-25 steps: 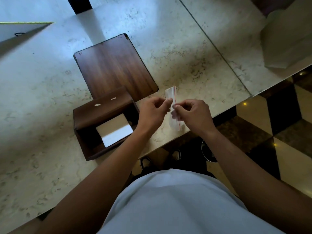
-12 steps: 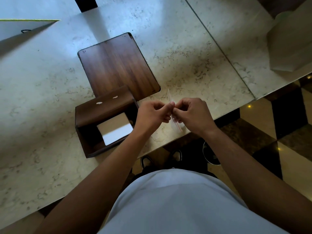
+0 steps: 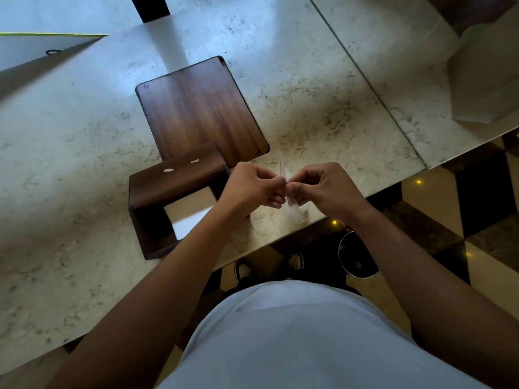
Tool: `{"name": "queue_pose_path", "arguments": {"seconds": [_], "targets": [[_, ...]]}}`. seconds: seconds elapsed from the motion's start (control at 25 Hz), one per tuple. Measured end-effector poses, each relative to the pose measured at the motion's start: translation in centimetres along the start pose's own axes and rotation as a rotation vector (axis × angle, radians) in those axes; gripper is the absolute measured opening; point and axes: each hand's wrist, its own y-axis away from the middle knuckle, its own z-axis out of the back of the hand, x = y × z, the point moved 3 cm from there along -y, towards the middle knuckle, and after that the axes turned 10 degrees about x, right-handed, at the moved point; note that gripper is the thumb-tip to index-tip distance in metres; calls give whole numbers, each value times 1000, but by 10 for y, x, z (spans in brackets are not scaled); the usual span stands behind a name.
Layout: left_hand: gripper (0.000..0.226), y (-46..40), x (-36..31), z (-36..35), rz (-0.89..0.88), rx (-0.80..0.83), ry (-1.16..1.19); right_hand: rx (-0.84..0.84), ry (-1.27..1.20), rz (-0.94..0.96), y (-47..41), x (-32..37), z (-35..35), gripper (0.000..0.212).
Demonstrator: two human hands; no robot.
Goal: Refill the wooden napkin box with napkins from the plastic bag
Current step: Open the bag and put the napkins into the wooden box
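Pinching the top edge of a small clear plastic bag with a thin red strip [image 3: 281, 167], both hands meet just above the near edge of the pale marble counter [image 3: 70, 153]. The left hand [image 3: 252, 186] and the right hand [image 3: 323, 186] are curled nearly closed, thumb and forefinger tips pressed together on the film from opposite sides, knuckles almost touching. The bag hangs between them, its lower part trailing below the right hand toward the counter edge; what is inside is too thin and clear to tell.

Just left of the left hand sits the dark wooden napkin box [image 3: 168, 189], open at the top, with a white stack of napkins [image 3: 191, 213] lying low inside it. Beyond the left hand, touching the far side of the box, a flat dark wooden lid with rounded corners [image 3: 199, 113] lies on the counter.

By the look of it the step in hand is opening the bag's mouth, so the refill itself has not begun. The next move likely calls for drawing the two pinched sides apart gently, without tearing the film, then freeing one hand to reach in while the other keeps the bag up and close to the box.
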Motion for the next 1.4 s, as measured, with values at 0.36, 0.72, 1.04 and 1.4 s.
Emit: {"name": "queue_pose_path", "arguments": {"seconds": [0.36, 0.72, 1.04, 1.4], "targets": [[26, -5, -5, -16, 102, -183, 1, 17, -54, -83, -6, 1, -7, 7], [18, -5, 8, -9, 52, 58, -166, 90, 61, -77, 0, -5, -3, 8], [24, -10, 6, -12, 141, 24, -107, -62, 282, -6, -6, 0, -10, 3], [23, -8, -4, -11, -100, 182, -397, 208, 458, -16, -13, 2, -8, 29]]}}
